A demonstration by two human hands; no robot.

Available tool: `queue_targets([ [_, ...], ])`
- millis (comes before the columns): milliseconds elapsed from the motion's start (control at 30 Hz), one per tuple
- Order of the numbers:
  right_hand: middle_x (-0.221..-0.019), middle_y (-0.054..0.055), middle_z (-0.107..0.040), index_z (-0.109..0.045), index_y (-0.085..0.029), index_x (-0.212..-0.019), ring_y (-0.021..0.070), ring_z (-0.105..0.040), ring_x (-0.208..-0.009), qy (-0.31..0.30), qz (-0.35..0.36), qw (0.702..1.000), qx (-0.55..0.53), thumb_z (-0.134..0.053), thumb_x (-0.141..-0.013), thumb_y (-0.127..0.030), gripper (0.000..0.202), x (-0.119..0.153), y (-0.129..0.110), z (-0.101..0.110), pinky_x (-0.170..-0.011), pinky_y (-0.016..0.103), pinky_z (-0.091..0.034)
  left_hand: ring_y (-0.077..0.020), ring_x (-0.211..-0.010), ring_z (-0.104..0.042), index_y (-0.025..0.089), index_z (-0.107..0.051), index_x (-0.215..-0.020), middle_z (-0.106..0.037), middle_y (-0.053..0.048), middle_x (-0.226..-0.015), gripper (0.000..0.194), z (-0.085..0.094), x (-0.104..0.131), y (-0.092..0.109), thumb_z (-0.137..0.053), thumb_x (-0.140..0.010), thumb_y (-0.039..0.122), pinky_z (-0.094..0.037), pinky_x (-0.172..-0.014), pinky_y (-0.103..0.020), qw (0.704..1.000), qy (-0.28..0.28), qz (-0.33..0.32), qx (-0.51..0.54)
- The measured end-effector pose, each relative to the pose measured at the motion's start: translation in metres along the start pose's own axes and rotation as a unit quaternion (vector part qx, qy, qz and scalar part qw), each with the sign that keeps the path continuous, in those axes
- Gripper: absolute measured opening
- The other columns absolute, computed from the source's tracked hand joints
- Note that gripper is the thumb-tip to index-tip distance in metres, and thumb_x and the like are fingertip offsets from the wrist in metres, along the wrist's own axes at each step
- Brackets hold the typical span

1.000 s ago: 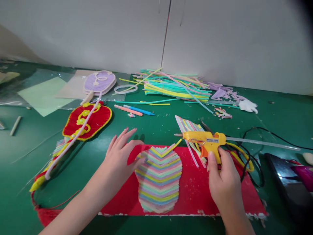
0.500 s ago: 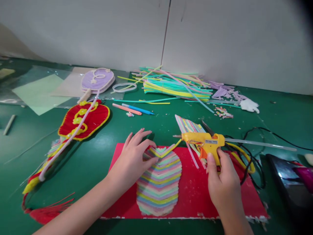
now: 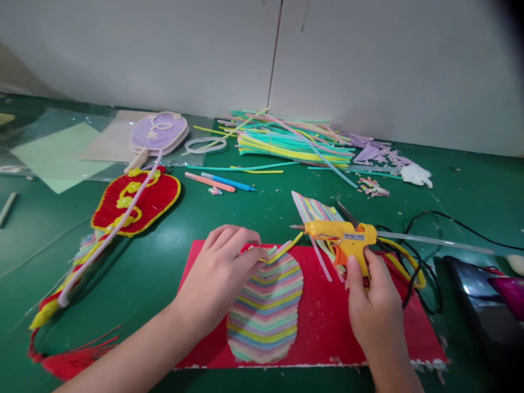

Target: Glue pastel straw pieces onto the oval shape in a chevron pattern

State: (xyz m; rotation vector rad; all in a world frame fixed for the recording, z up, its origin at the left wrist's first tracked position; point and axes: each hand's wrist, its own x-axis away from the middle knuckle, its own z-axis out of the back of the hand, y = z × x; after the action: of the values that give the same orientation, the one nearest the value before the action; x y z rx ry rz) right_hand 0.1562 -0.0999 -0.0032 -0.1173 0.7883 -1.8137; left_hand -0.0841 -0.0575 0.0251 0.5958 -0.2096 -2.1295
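A striped oval piece [image 3: 265,311] made of pastel strips lies on the red board [image 3: 327,327]. At its top left, my left hand [image 3: 229,267] pinches with thumb and fingers near one end of a yellow strip [image 3: 282,252]; its fingers hide what lies between them. The strip's other end sticks out up and to the right. My right hand [image 3: 374,300] grips the handle of a yellow glue gun [image 3: 339,232], whose nozzle points left beside the strip's free end. A clear glue stick [image 3: 438,241] extends from the gun's back.
Behind lie colourful strips [image 3: 295,144], two pens [image 3: 229,182] and purple scraps [image 3: 380,153]. Red [image 3: 151,196] and purple [image 3: 158,134] fans rest at left. Scissors [image 3: 347,212] and a striped triangle [image 3: 313,210] are behind the gun; cables [image 3: 438,295] and a black device [image 3: 470,305] stand right.
The fingers of my left hand, spread before, have drawn together and come down onto the yellow strip's left part. My right hand and the glue gun have hardly moved.
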Motion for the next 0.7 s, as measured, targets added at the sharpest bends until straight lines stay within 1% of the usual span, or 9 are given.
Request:
queue_targets([
  [67,-0.116,0.022,-0.062,-0.056,-0.009,-0.118,0.0325,-0.058,-0.108,-0.001,-0.003,1.0,-0.002,-0.037,-0.089,-0.058,0.06,0.0,0.0,0.0,-0.085,0.044,-0.048,-0.0198,-0.093,-0.053,0.021,-0.065,-0.092,-0.062,-0.004,-0.101,0.019,0.0,0.001,0.001,-0.047,-0.093,0.017,-0.04,-0.087,-0.038,1.0,-0.018,-0.024,-0.006],
  [133,-0.116,0.022,-0.062,-0.056,-0.009,-0.117,0.0325,-0.058,-0.108,0.003,-0.006,1.0,-0.006,-0.038,-0.088,-0.059,0.061,0.0,0.0,0.0,-0.085,0.045,-0.048,-0.0197,-0.094,-0.052,0.02,-0.064,-0.095,-0.062,-0.005,-0.103,0.02,-0.002,0.002,0.0,-0.045,-0.094,0.016,-0.039,-0.087,-0.037,0.999,-0.032,-0.032,-0.01],
  [233,-0.115,0.023,-0.062,-0.057,-0.008,-0.116,0.0324,-0.058,-0.108,0.007,-0.007,1.0,-0.012,-0.038,-0.088,-0.059,0.061,0.0,0.0,-0.001,-0.085,0.045,-0.049,-0.0201,-0.095,-0.051,0.019,-0.063,-0.096,-0.062,-0.005,-0.104,0.022,-0.005,0.002,-0.003,-0.041,-0.095,0.017,-0.038,-0.086,-0.036,0.998,-0.04,-0.051,-0.029],
  [400,-0.115,0.021,-0.063,-0.056,-0.01,-0.118,0.0311,-0.059,-0.106,0.007,0.001,1.0,-0.026,-0.04,-0.089,-0.056,0.057,0.001,0.003,-0.001,-0.083,0.044,-0.049,-0.018,-0.09,-0.053,0.019,-0.064,-0.091,-0.064,-0.004,-0.097,0.026,-0.005,0.001,-0.005,-0.038,-0.096,0.016,-0.039,-0.083,-0.033,0.995,-0.02,-0.091,-0.032],
  [567,-0.112,0.02,-0.063,-0.056,-0.011,-0.117,0.0298,-0.06,-0.103,0.008,-0.018,0.999,-0.034,-0.039,-0.09,-0.054,0.054,0.0,0.004,0.002,-0.082,0.042,-0.05,-0.0162,-0.092,-0.055,0.02,-0.064,-0.097,-0.067,-0.002,-0.096,0.025,0.006,0.01,-0.002,-0.04,-0.096,0.014,-0.038,-0.087,-0.032,0.993,0.013,-0.116,-0.004],
  [700,-0.112,0.019,-0.063,-0.056,-0.012,-0.117,0.0299,-0.06,-0.103,0.007,-0.023,0.999,-0.037,-0.04,-0.089,-0.053,0.053,-0.001,0.001,0.002,-0.082,0.042,-0.05,-0.0162,-0.093,-0.056,0.021,-0.065,-0.099,-0.068,-0.003,-0.097,0.027,0.01,0.015,-0.002,-0.039,-0.096,0.015,-0.039,-0.089,-0.032,0.993,0.018,-0.117,0.002],
])
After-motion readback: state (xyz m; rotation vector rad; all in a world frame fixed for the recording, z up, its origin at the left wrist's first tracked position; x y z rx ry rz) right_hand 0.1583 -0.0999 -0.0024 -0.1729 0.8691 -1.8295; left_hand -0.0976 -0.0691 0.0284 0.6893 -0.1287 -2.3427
